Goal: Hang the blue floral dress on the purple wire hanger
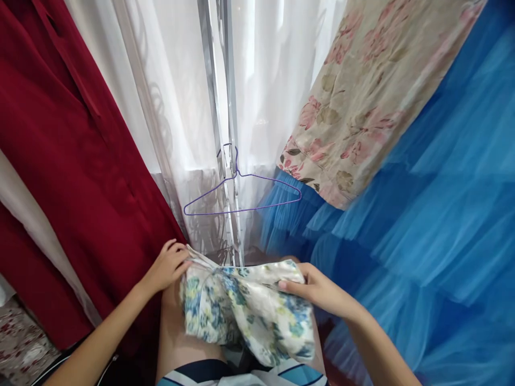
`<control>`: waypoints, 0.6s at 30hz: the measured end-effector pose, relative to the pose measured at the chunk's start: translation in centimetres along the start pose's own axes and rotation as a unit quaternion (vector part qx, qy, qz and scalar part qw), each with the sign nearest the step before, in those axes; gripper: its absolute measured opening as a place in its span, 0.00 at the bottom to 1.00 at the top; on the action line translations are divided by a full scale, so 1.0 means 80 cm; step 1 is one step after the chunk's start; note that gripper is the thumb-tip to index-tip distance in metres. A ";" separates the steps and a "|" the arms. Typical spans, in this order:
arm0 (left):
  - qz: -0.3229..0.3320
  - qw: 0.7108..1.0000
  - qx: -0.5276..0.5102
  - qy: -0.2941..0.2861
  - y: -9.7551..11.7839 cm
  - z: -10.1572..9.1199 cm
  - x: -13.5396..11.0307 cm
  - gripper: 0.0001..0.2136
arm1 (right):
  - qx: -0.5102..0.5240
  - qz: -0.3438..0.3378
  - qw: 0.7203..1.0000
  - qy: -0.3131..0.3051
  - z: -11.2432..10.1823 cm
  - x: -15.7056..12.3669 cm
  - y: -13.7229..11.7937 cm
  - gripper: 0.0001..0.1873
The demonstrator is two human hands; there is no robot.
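A white garment with a blue and green flower print (245, 311) lies bunched over my lap at the bottom centre. My left hand (167, 266) grips its upper left edge, and my right hand (317, 289) pinches its upper right edge. Both hands hold the cloth spread between them. Straight above, an empty purple wire hanger (241, 195) hangs on a metal pole (229, 123), apart from both hands.
A dark red garment (68, 161) hangs at the left. A beige dress with pink flowers (362, 102) and a blue tulle skirt (434, 214) hang at the right. White sheer curtains (181, 96) fill the back.
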State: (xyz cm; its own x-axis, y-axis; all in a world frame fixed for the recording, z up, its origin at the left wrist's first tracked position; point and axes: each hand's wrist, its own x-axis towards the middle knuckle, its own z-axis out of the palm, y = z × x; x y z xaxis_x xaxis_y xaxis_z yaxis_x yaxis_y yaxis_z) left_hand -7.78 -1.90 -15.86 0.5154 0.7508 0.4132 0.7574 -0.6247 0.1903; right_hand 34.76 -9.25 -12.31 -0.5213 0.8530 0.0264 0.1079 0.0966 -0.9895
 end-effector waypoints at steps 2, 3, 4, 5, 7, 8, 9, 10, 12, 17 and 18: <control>-0.014 0.999 0.030 0.016 -0.029 -0.023 0.012 0.09 | -0.040 -0.025 0.999 0.004 0.014 0.019 0.008 0.15; -0.023 0.999 0.039 0.031 -0.040 -0.034 0.023 0.09 | -0.045 -0.040 0.998 0.012 0.020 0.029 0.010 0.15; -0.034 0.997 0.044 0.051 -0.050 -0.044 0.035 0.09 | -0.045 -0.056 0.997 0.024 0.024 0.040 0.009 0.16; -0.048 0.995 0.043 0.076 -0.058 -0.054 0.049 0.10 | -0.044 -0.074 0.996 0.039 0.028 0.051 0.007 0.16; -0.082 0.989 0.011 0.121 -0.066 -0.072 0.078 0.12 | -0.042 -0.102 0.992 0.065 0.029 0.071 -0.002 0.17; -0.097 0.986 -0.024 0.131 -0.066 -0.080 0.092 0.14 | -0.044 -0.112 0.990 0.074 0.026 0.081 -0.007 0.17; -0.110 0.983 -0.070 0.132 -0.065 -0.087 0.103 0.15 | -0.047 -0.121 0.988 0.084 0.022 0.089 -0.012 0.17; -0.120 0.977 -0.123 0.127 -0.061 -0.093 0.113 0.17 | -0.050 -0.130 0.986 0.093 0.016 0.095 -0.017 0.17; -0.134 0.955 -0.236 0.116 -0.053 -0.098 0.125 0.18 | -0.051 -0.149 0.981 0.114 0.000 0.104 -0.022 0.18; -0.147 0.901 -0.398 0.092 -0.033 -0.081 0.134 0.20 | -0.071 -0.189 0.963 0.177 -0.040 0.110 -0.013 0.16; -0.142 0.906 -0.391 0.081 -0.032 -0.075 0.135 0.20 | -0.094 -0.205 0.956 0.189 -0.045 0.112 -0.011 0.15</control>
State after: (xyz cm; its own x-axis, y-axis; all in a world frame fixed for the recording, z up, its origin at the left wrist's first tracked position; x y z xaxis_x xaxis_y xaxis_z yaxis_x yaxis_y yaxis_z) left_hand -6.54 6.49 -6.51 0.2312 0.9030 0.3622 0.3020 -0.4205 0.8555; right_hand 33.02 0.17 -10.65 -0.2126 0.8446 0.4914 0.1298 0.5229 -0.8424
